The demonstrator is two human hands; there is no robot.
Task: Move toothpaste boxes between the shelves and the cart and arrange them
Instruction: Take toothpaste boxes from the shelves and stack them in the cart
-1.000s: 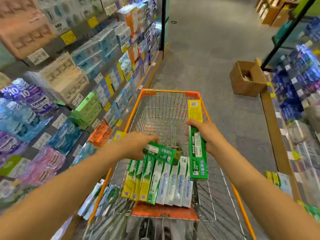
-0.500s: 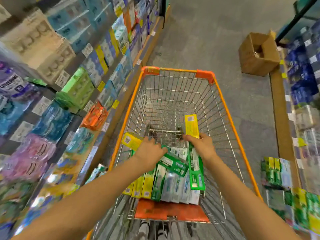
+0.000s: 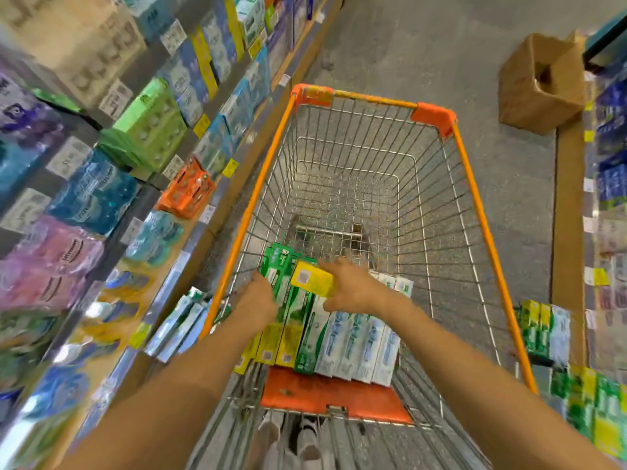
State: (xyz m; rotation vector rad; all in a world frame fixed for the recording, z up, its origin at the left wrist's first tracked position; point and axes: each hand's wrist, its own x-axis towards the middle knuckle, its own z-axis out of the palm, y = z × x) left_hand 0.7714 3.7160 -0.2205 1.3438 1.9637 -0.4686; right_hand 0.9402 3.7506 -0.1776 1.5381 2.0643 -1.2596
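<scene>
An orange-rimmed wire cart (image 3: 475,198) stands in front of me. Several toothpaste boxes (image 3: 356,344) lie side by side at its near end, yellow-green ones on the left and white-blue ones on the right. My left hand (image 3: 258,300) grips a green box (image 3: 276,266) at the left end of the row, against the cart's side. My right hand (image 3: 356,286) grips the yellow end of another green-and-yellow box (image 3: 312,281), which lies on top of the row. The two hands are close together over the boxes.
Shelves of mouthwash bottles (image 3: 91,195) and boxed goods run along the left. A brown cardboard box (image 3: 539,86) sits on the floor at the far right. More green and yellow boxes (image 3: 543,330) fill the right-hand shelf. An orange seat flap (image 3: 325,395) closes the cart's near end.
Both hands have dropped lower into the cart with their boxes. The right hand's box went from held upright above the row to lying on it. My view tilted downward.
</scene>
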